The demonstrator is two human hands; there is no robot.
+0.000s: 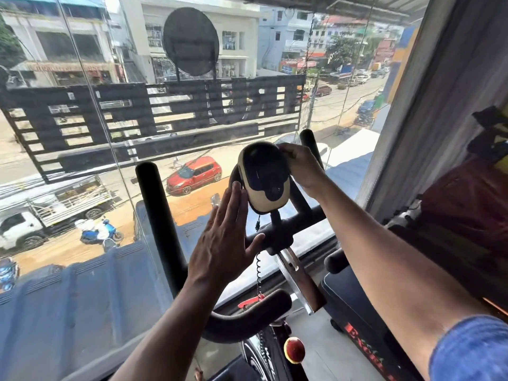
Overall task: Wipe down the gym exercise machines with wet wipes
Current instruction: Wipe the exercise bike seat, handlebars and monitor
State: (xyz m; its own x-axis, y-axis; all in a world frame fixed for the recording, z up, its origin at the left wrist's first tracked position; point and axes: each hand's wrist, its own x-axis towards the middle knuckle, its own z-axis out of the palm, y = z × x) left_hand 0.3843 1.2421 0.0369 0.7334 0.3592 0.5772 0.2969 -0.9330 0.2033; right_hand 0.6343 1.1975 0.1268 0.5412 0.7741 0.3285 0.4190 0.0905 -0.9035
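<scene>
Together, two hands, left hand (224, 232) and right hand (301, 166), flank one console (265, 178).

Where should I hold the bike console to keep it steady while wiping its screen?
Probably by the cream side edges of the console, one hand from each side. It is an upright oval on a thin stem, so it may swivel. The right hand already curls around its upper right edge, and the left hand lies flat by the lower left edge, leaving the dark screen free.
</scene>
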